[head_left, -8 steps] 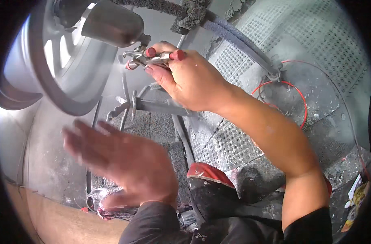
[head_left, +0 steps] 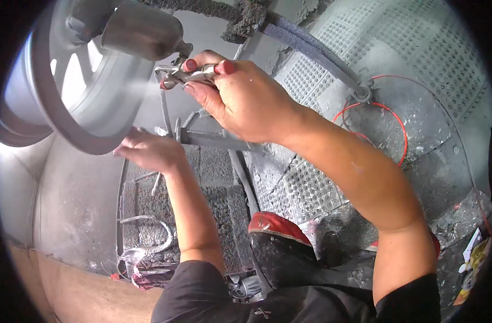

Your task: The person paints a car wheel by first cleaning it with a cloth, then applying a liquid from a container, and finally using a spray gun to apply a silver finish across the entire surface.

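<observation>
A spray gun (head_left: pixel 204 74) with red knobs is gripped in my right hand (head_left: pixel 254 97), the fingers wrapped round its handle. On top of the gun sits a metal paint cup (head_left: pixel 143 31), tilted over. A pale mist leaves the nozzle toward the grey wheel rim (head_left: pixel 108 107) at the left. My left hand (head_left: pixel 151 149) is at the lower edge of that rim, fingers stretched toward it and slightly blurred. Whether the fingertips touch the rim cannot be made out.
A paint-crusted bar (head_left: pixel 197 7) crosses the top, joined to a stand arm (head_left: pixel 316 51). A red hose (head_left: pixel 405 134) loops on the gritty floor. Perforated floor panels (head_left: pixel 386 48) lie at the right. Near my shoe (head_left: pixel 281 231) is a paint-stained bundle (head_left: pixel 149 272).
My left hand has moved up and away from me, to the rim's lower edge. My right hand and the spray gun have shifted slightly left, and the mist shows more plainly.
</observation>
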{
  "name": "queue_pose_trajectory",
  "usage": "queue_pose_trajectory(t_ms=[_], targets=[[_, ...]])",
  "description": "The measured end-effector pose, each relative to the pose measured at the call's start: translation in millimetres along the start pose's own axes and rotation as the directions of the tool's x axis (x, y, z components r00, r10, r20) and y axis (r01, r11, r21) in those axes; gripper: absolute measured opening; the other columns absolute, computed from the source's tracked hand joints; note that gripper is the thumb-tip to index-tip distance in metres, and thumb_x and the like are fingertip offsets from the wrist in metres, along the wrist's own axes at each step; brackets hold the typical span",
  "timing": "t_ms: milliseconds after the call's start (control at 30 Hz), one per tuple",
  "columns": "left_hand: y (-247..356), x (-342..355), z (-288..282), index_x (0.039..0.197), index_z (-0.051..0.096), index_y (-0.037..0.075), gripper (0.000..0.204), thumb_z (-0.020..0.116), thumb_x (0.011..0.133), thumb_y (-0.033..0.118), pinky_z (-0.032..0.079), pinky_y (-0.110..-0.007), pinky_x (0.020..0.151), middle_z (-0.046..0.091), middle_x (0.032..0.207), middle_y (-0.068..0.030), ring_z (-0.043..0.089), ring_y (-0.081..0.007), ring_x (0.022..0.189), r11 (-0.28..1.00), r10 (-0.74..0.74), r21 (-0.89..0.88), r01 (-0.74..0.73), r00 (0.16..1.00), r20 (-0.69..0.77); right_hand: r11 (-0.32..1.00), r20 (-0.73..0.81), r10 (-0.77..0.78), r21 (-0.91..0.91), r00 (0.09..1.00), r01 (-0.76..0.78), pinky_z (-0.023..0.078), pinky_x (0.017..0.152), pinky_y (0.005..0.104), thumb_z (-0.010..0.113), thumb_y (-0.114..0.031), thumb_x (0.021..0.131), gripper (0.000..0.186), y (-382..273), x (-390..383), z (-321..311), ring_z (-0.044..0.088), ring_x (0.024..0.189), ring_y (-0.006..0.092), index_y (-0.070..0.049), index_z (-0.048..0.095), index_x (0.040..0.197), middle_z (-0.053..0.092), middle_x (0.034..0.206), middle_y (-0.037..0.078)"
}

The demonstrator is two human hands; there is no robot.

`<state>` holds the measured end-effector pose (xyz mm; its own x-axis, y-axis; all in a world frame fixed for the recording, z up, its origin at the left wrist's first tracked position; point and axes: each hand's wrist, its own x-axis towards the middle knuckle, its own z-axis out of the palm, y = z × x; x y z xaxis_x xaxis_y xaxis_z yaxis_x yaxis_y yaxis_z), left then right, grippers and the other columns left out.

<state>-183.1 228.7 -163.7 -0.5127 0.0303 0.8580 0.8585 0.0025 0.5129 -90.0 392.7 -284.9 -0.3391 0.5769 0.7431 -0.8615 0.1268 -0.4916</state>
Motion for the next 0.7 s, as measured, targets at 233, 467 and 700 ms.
queue_pose_trajectory(t_ms=[233, 467, 700], targets=[[93, -119, 43, 0.154, 0.025, -0.001, 0.090, 0.017, 0.099, 0.070, 0.011, -0.044, 0.121, 0.027, 0.162, -0.0168, 0.016, -0.0260, 0.153, 0.862, 0.281, -0.474, -0.178, 0.947, 0.156, 0.986, -0.075, -0.155, -0.076, 0.985, 0.150, 0.055, 0.070, 0.0469, 0.057, -0.020, 0.098, 0.024, 20, -1, -6, 0.069, 0.079, 0.0398, 0.000, 0.061, 0.111, 0.070, 0.080, 0.020], [3, -24, -12, 0.152, 0.024, -0.002, 0.078, 0.017, 0.105, 0.059, 0.008, -0.046, 0.125, 0.028, 0.159, -0.0195, 0.016, -0.0265, 0.152, 0.964, 0.218, 0.095, -0.249, 0.941, 0.259, 0.998, -0.031, -0.060, -0.003, 0.998, 0.060, 0.053, 0.067, 0.0445, 0.059, -0.019, 0.098, 0.024, 3, -2, 8, 0.068, 0.077, 0.0392, 0.004, 0.062, 0.107, 0.070, 0.088, 0.020], [86, -108, 38, 0.152, 0.029, -0.001, 0.084, 0.023, 0.101, 0.066, 0.011, -0.047, 0.123, 0.026, 0.162, -0.0152, 0.018, -0.0285, 0.152, 0.876, 0.323, -0.424, -0.230, 0.932, 0.163, 0.983, -0.027, -0.180, -0.034, 0.983, 0.179, 0.054, 0.066, 0.0459, 0.061, -0.021, 0.097, 0.026, 8, -3, 1, 0.069, 0.076, 0.0394, -0.001, 0.060, 0.113, 0.070, 0.079, 0.020]])
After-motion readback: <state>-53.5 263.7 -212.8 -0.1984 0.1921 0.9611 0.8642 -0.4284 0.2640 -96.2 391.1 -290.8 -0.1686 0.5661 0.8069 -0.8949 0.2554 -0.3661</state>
